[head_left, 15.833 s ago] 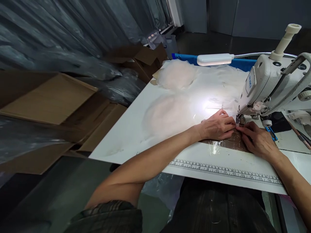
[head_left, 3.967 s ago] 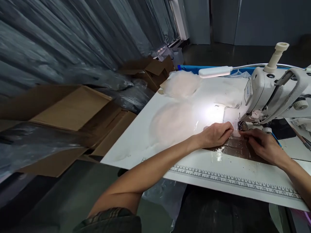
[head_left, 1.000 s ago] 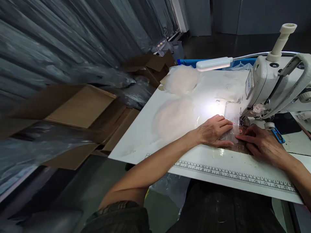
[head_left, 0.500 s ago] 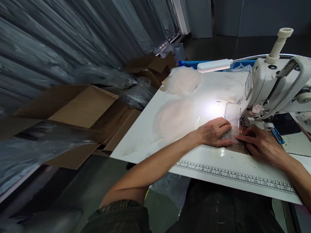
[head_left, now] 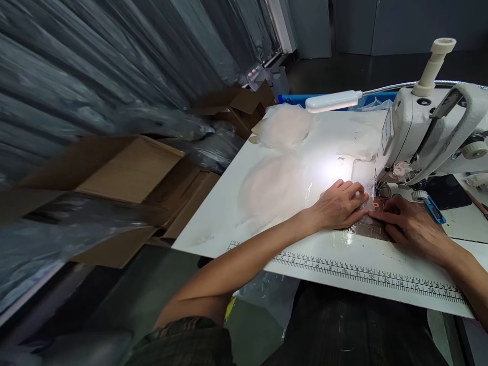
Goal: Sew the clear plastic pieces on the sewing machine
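A white sewing machine (head_left: 400, 137) stands at the right. By its needle lies a piece of sheer whitish fabric (head_left: 362, 173). My left hand (head_left: 340, 204) bends over the near part of this fabric, its thumb and fingers closed on it and hiding some of it. To the right, my right hand (head_left: 414, 223) rests low with the index finger stretched out to the fabric's edge and the thumb apart. A small red mark (head_left: 375, 205) shows between the hands, close to the needle. Beneath the hands is a brownish shiny plate (head_left: 366, 230).
Pale, fluffy sheer pieces (head_left: 272, 185) lie left on the white table (head_left: 213, 223). A printed ruler (head_left: 358, 274) runs along the front edge. A lit lamp (head_left: 331, 101) hangs above. Blue snips (head_left: 434, 209) and a dark phone (head_left: 449, 192) lie right; cardboard boxes (head_left: 129, 168) stand left.
My left hand has shifted slightly up and right, its fingers drawing together over the fabric and covering more of it. My right hand stays almost still. The view has moved slightly.
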The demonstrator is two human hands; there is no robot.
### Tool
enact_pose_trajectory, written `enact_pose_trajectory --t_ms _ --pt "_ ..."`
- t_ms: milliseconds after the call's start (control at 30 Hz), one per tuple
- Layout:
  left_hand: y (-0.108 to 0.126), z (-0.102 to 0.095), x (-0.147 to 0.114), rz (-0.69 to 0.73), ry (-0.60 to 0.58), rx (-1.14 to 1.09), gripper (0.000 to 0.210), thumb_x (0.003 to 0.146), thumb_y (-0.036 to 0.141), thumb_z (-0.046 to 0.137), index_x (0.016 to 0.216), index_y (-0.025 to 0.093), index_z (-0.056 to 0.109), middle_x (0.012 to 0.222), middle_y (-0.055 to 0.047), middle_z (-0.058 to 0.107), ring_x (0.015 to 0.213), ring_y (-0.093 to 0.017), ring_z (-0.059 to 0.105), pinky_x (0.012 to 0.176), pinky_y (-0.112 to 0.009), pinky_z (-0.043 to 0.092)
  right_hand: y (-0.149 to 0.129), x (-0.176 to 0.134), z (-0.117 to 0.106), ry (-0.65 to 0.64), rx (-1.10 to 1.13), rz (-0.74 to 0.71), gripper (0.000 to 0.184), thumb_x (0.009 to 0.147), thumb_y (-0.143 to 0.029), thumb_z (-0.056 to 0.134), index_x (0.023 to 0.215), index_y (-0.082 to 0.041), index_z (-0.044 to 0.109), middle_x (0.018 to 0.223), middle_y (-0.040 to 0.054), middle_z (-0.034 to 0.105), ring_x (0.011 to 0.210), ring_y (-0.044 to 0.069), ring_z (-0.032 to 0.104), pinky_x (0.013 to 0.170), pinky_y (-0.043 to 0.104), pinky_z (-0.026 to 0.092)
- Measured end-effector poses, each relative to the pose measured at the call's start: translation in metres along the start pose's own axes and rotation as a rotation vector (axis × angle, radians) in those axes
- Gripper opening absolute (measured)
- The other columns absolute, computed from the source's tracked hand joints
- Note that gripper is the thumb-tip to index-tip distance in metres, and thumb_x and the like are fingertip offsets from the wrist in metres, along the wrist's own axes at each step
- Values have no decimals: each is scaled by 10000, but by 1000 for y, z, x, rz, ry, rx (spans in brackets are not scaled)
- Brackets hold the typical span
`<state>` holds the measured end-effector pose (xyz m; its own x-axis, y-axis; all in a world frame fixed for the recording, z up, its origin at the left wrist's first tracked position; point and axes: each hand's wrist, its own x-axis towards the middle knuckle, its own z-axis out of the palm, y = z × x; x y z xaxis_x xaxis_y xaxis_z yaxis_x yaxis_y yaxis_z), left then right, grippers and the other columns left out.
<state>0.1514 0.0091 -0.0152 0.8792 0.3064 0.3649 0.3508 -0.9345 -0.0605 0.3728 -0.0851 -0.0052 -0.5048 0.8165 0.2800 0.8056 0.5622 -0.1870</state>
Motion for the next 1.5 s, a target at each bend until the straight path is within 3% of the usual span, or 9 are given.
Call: enact_pose_trajectory --t_ms 133,333,500,700,1000,1500 --pt "-2 -2 5 64 -67 70 456 1042 410 316 1221 101 601 1297 -114 615 898 -216 538 774 -359 396 0 1 0 0 -25 14 373 937 -188 447 1168 -276 726 992 106 642 832 221 613 724 381 529" --pt "-14 -2 21 71 -145 8 442 1042 399 326 1274 144 603 1330 -103 618 966 -241 543 845 -396 366 5 -1 5 -9 -8 107 374 954 -237 446 1227 -263 700 1005 113 643 814 224 630 732 400 563" --pt "-18 1 19 25 -133 -107 471 1023 427 374 1324 115 557 1373 -119 589 1037 -262 535 905 -415 354 7 -4 10 -15 9 168 375 936 -250 510 1266 -324 672 1046 100 633 851 226 638 789 406 569" --pt "-19 3 14 25 -126 -159 448 1015 414 383 1311 127 558 1412 -113 559 1059 -270 536 923 -431 336 5 -1 7 -5 17 135 381 923 -189 481 1226 -263 701 1042 119 636 837 225 643 738 393 575" --pt "-18 9 12 49 -68 -179 463 1022 421 341 1301 129 566 1395 -118 575 1053 -269 541 921 -447 342 4 1 4 23 34 105 354 941 -214 461 1177 -268 719 1023 106 624 822 203 636 711 375 575" --pt "-13 7 13 29 -94 -138 443 1017 411 358 1297 154 584 1405 -118 565 1053 -276 538 915 -459 352 6 -1 7 28 34 93 354 921 -190 481 1169 -255 726 1011 106 617 835 210 628 715 368 568"
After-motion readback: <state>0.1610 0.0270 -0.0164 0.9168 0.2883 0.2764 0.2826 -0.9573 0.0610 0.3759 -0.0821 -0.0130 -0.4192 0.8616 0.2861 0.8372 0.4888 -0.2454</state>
